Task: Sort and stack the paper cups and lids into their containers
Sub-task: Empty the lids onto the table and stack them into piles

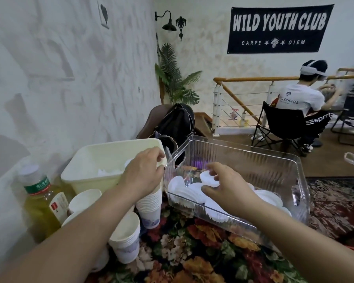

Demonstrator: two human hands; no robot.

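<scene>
Banner (278, 29): "WILD YOUTH CLUB", "CARPE DIEM"; shirt (294, 99): "ILEXHAUS"; trousers (319, 119): "sports"; bottle (42, 193) label unreadable

I saw white lids (192, 192) piled flat in clear bin (274, 160), right; nested cup stack (149, 205) upright btwn it & cream bin (86, 176), far left.

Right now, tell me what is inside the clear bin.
White lids lie piled in the clear bin; the right hand pinches one lid. The hand and forearm cover some lids.
</scene>
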